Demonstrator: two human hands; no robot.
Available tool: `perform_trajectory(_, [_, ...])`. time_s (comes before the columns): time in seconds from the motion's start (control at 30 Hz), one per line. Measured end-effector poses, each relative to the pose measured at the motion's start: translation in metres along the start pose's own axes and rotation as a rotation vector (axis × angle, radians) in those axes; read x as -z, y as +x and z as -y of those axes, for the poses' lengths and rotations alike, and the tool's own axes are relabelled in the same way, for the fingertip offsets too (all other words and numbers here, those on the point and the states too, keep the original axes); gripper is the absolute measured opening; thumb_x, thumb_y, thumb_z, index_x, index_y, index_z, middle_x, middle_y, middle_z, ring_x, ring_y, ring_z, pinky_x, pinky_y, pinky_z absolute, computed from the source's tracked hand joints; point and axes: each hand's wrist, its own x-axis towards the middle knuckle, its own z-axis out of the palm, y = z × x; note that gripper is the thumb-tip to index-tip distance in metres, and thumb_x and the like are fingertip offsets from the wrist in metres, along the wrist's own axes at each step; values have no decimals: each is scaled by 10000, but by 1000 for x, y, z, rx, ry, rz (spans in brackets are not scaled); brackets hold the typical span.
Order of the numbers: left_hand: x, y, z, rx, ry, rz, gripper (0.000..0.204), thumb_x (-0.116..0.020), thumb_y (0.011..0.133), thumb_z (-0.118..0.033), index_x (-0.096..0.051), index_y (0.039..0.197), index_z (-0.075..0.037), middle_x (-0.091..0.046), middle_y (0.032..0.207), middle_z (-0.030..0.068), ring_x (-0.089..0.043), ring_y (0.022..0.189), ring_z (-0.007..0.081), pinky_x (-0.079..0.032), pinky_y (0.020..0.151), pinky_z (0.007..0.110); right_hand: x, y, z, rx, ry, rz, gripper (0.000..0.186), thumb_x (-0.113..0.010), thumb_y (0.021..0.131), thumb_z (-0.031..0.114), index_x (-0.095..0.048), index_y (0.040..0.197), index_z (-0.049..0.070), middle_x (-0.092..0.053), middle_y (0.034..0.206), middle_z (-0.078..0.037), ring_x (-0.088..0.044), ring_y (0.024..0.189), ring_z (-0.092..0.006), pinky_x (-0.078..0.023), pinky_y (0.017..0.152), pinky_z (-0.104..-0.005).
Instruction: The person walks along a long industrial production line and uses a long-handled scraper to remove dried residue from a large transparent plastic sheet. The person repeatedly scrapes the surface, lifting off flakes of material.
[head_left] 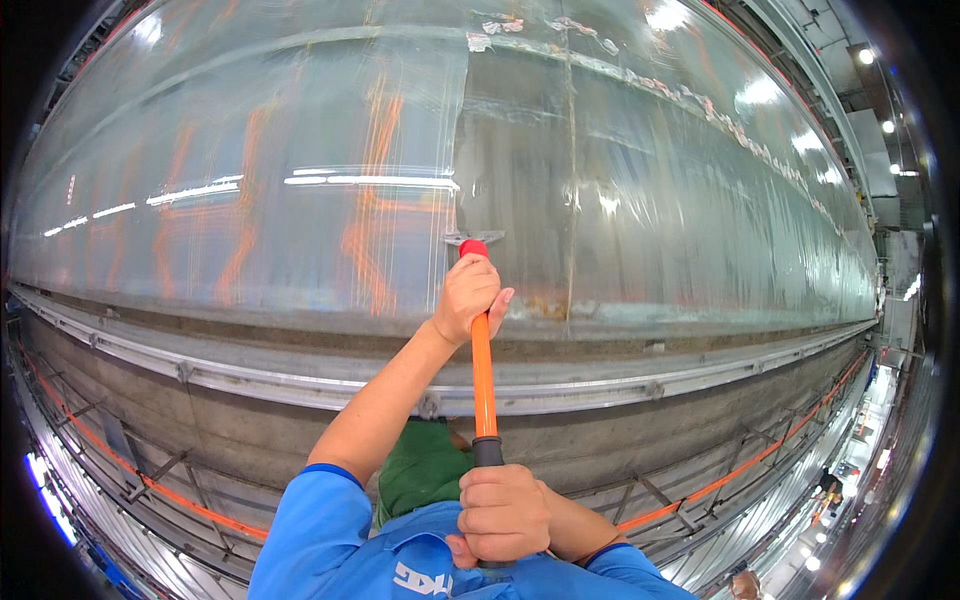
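Note:
A long-handled scraper (483, 375) with an orange shaft, a red collar and a dark grip is held in both my hands. My left hand (467, 298) is closed around the shaft just below the red collar. Lower down, close to my chest, my right hand (503, 512) wraps the grip end. The wide grey blade (474, 238) appears to rest against a large glossy surface (300, 130), at a straight boundary. Left of that line the surface is smooth and mirror-like; to the right lies a dull, streaky area (515, 170).
Crumpled, whitish scraps (735, 130) run in a line along the surface's upper right. A metal rail (300, 388) crosses below the surface. Behind it are a concrete-like ledge (230, 425) and an orange bar (205, 515). Bright lamps (866, 56) show at the right.

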Motion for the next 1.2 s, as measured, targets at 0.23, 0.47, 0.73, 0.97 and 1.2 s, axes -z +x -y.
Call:
perform_trajectory(0.23, [-6,106,127,-57,-11,-101,316,-703,827,46,-490,619,-59,-543,639,90,-583,618,308,-521,716,438,51,92,-114,-60,-30,33,236,-742,757,-23,-549,653,63,-568,654,-49,-546,544,-214,-549,589,-369])
perform_trajectory(0.47, [-20,209,255,-76,2,-217,337,-726,830,30,-485,618,-74,-517,629,80,-565,624,319,-495,696,432,102,189,-225,-152,-102,122,237,-758,728,-14,-547,665,70,-563,668,-40,-572,598,-221,-561,620,-381])
perform_trajectory(0.73, [-35,270,305,-12,65,-255,392,-730,897,-63,-467,607,-91,-496,612,97,-525,608,324,-456,690,428,126,236,-282,-88,-198,-156,185,-636,686,-65,-508,634,59,-525,577,-57,-517,504,-224,-509,561,-372])
perform_trajectory(0.97, [-24,170,178,26,29,-108,380,-770,882,-105,-474,644,-87,-535,694,75,-551,703,300,-459,704,428,94,170,-160,-160,-175,-95,201,-638,668,-81,-499,628,59,-521,579,-67,-513,501,-241,-504,555,-357])
perform_trajectory(1.2, [-14,69,19,162,-129,105,365,-845,841,-197,-536,690,-76,-615,880,64,-608,785,296,-499,774,421,54,68,-12,-196,-140,-166,192,-663,700,-47,-530,605,53,-518,561,-56,-520,485,-231,-514,561,-358])
